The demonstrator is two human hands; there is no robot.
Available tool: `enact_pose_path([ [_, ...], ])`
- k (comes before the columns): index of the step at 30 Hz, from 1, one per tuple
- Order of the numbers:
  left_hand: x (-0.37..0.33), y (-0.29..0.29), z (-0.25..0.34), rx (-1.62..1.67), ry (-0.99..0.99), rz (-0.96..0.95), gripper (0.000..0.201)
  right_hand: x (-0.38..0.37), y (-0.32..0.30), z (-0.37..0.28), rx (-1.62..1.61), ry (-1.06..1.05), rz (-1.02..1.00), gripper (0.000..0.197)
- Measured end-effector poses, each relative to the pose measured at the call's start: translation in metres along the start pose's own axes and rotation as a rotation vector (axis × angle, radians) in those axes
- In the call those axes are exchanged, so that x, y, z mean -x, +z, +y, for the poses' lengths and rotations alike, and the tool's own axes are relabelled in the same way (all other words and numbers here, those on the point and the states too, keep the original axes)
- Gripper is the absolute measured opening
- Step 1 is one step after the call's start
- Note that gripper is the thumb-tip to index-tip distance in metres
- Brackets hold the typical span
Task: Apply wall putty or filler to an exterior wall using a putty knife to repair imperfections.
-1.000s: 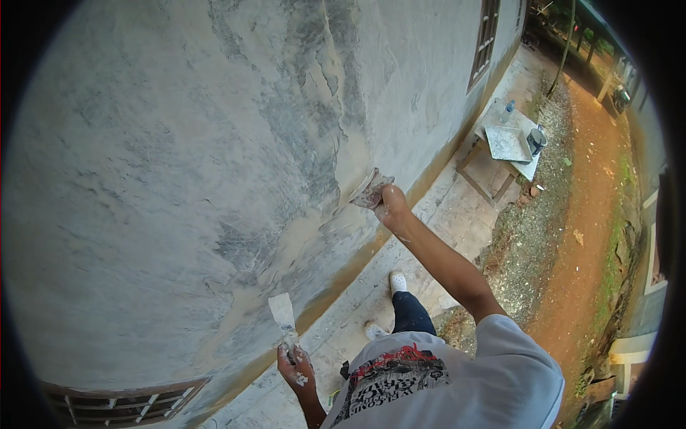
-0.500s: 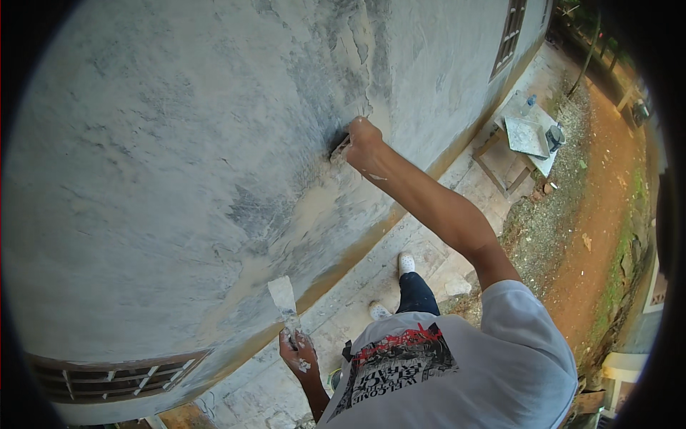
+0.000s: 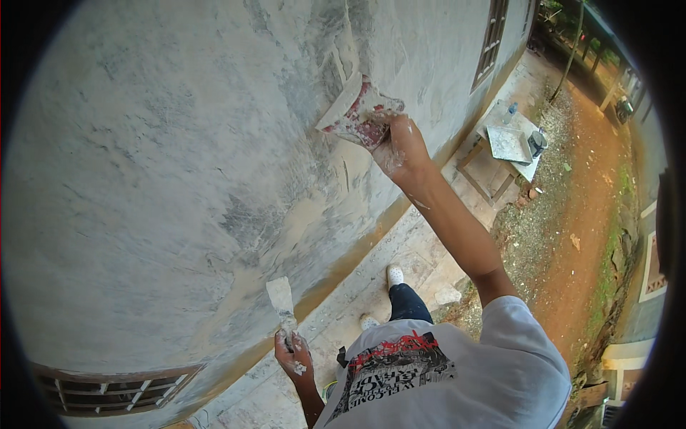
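My right hand (image 3: 401, 151), smeared with white filler, grips a wide red putty spreader (image 3: 366, 120). Its pale, caked edge lies at or close to the grey plastered wall (image 3: 150, 186), just below a long crack (image 3: 347, 50) with beige filler around it. Lower down, my left hand (image 3: 294, 356) is wrapped around a putty knife (image 3: 281, 294) whose blade points up and is coated white. Fresh beige patches (image 3: 296, 222) run down the wall between the two hands.
To the right, a small wooden table (image 3: 493, 171) bears a metal tray (image 3: 509, 144), a dark pot (image 3: 537, 143) and a clear bottle (image 3: 510, 111). Barred windows (image 3: 489, 43) sit in the wall. A paved strip (image 3: 421, 247) follows its base, beside gravel and a dirt path (image 3: 582, 214).
My right hand has swung outward from the wall and turned, bringing the spreader's broad red face into view. My left hand holds the putty knife almost as before.
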State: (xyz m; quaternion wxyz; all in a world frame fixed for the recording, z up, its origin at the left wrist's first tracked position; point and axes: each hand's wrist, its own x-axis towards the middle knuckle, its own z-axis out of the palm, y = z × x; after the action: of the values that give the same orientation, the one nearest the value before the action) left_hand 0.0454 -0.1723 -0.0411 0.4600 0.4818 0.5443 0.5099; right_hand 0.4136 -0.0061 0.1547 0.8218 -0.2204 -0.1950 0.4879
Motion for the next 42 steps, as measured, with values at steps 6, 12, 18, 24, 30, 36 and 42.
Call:
enact_pose_path([
  [6, 0.010, -0.024, -0.017, 0.009, -0.043, 0.023, 0.013, 0.000, -0.176, 0.097, -0.054, 0.255, 0.282, 0.034],
  [12, 0.009, -0.015, 0.007, 0.048, 0.010, 0.153, 0.008, -0.004, -0.258, 0.187, -0.075, 0.392, 0.404, 0.037],
  [18, 0.007, -0.022, 0.004, -0.038, -0.021, 0.092, 0.019, -0.025, -0.294, 0.225, -0.142, 0.380, 0.399, 0.030],
  [24, -0.002, -0.023, 0.003, 0.014, -0.085, 0.072, 0.009, -0.029, -0.288, 0.237, -0.110, 0.387, 0.509, 0.035],
  [30, -0.013, -0.029, -0.003, 0.021, -0.089, 0.085, 0.006, -0.048, -0.251, 0.231, -0.089, 0.344, 0.645, 0.031],
  [36, -0.025, -0.030, -0.006, 0.105, -0.117, 0.091, 0.008, -0.055, -0.219, 0.203, -0.116, 0.361, 0.584, 0.028],
  [42, -0.038, -0.029, -0.017, -0.024, -0.129, 0.079, 0.010, -0.054, -0.160, 0.168, -0.071, 0.319, 0.585, 0.028],
])
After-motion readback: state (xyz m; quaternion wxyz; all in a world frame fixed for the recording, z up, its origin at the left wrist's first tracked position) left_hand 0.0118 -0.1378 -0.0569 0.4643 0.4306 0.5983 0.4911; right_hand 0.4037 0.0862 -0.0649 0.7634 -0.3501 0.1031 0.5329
